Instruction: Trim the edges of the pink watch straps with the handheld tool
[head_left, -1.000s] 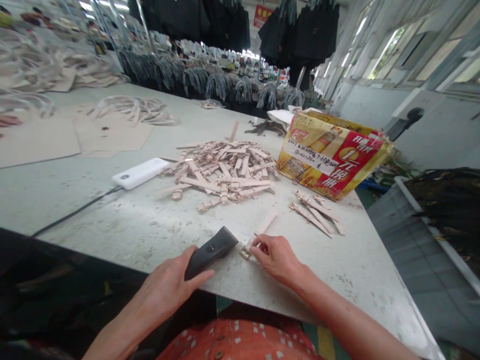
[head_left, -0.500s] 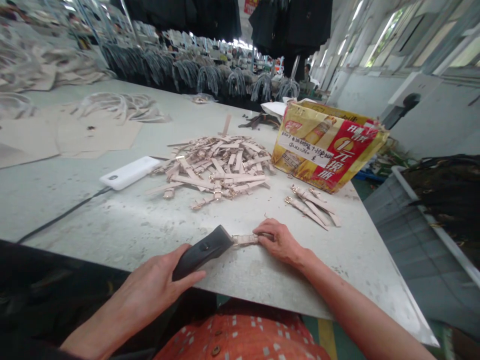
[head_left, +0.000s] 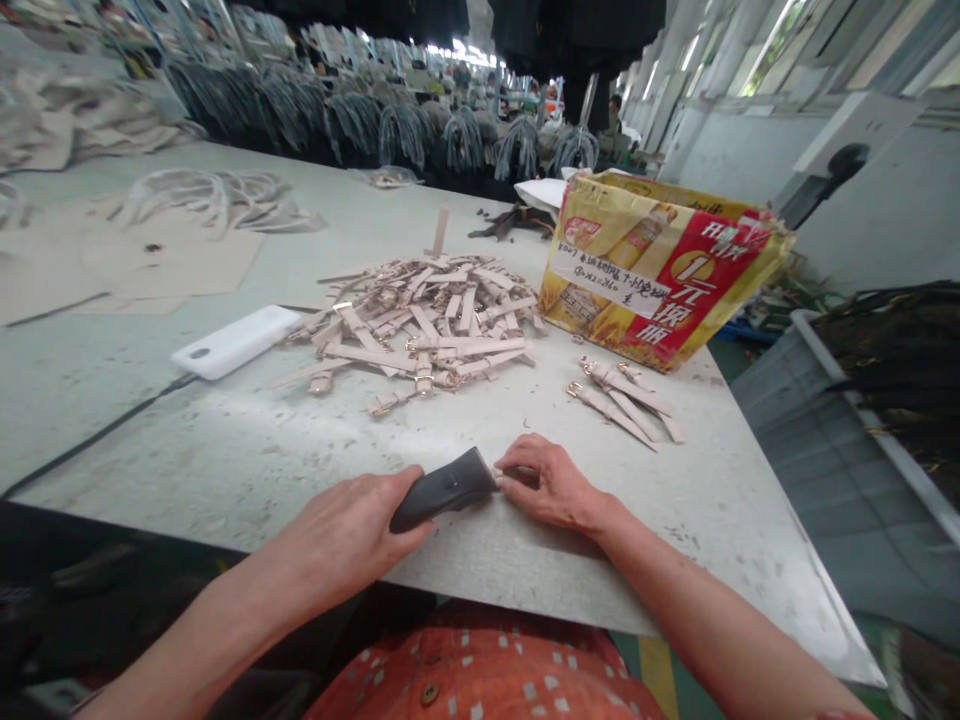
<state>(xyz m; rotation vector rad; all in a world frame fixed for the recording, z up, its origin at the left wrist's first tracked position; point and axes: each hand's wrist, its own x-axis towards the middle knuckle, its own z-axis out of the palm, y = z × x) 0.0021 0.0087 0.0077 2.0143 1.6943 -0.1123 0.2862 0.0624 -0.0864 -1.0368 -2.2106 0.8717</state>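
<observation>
My left hand [head_left: 352, 525] is wrapped round a dark grey handheld tool [head_left: 446, 490] whose broad head points right. Just past that head, the fingertips of my right hand [head_left: 551, 485] pinch a short beige buckle strap [head_left: 498, 478] low over the table. The tool's head covers most of this strap, so I cannot tell whether the two touch. Beyond my hands lies a heap of similar beige buckle straps [head_left: 427, 325] with gold-coloured buckles. A smaller group of straps [head_left: 619, 398] rests to the right of the heap.
A yellow and red carton [head_left: 667, 275] stands at the table's right side. Left of the heap lies a white oblong device [head_left: 236, 343] with a black cable [head_left: 90, 437]. Beige panels [head_left: 202, 262] cover the far left. A grey bin [head_left: 840, 400] stands off the right edge.
My left hand has moved the tool to the right, over the strap, up to my right fingertips. Less of the strap shows now. My right hand keeps its pinch.
</observation>
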